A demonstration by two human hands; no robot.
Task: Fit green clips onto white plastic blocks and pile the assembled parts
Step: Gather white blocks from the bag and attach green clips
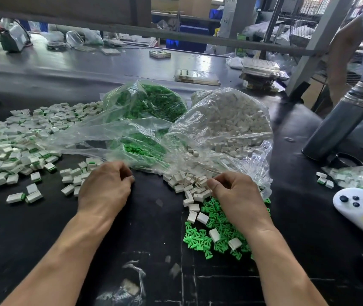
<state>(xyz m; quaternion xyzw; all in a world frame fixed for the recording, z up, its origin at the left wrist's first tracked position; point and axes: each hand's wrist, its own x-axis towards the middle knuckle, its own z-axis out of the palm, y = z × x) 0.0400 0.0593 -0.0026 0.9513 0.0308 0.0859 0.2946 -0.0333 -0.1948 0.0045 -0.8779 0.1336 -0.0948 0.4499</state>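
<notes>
Black counter (149,228), landmark: clear bag of white blocks (226,129). Just before its mouth, the right hand (235,195) curls over spilled white blocks (189,191) and loose green clips (215,237); what the grip holds is hidden. Left of the bag, the left hand (105,186) is curled, its grip's contents unseen, near the assembled parts (10,146).

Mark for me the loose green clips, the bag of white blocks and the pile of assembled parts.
loose green clips (222,219), head view, middle of the heap by the right wrist.
bag of white blocks (231,122), head view, bulging clear plastic over the blocks.
pile of assembled parts (10,142), head view, middle of the left spread.
</notes>
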